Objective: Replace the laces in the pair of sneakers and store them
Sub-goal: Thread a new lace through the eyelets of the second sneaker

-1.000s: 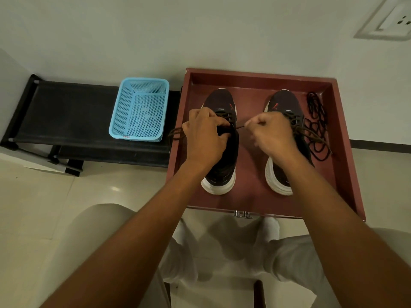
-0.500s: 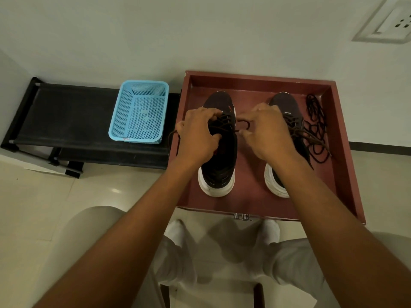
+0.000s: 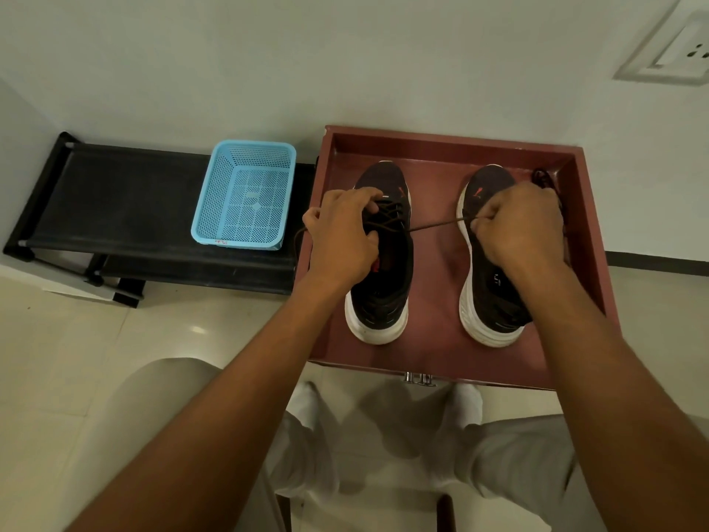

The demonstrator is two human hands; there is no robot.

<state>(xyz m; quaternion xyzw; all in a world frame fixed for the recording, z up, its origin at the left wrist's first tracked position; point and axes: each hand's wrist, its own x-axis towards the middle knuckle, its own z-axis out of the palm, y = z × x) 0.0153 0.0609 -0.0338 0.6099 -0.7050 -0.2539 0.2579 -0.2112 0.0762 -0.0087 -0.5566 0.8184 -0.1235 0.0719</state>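
Head view: both sneakers sit in the red tray (image 3: pixel 452 145). The left hand (image 3: pixel 342 234) curls over the left sneaker (image 3: pixel 387 263), probably holding its tongue. The right hand (image 3: pixel 518 224) pinches the lace (image 3: pixel 433 225), now stretched taut rightward; half a second ago it was slack. Pulling hard could unthread an eyelet.

Pale wall (image 3: pixel 268 51) with a socket plate (image 3: pixel 675 51) — glossy tiled floor (image 3: pixel 76 359), low black bench (image 3: pixel 115 209).
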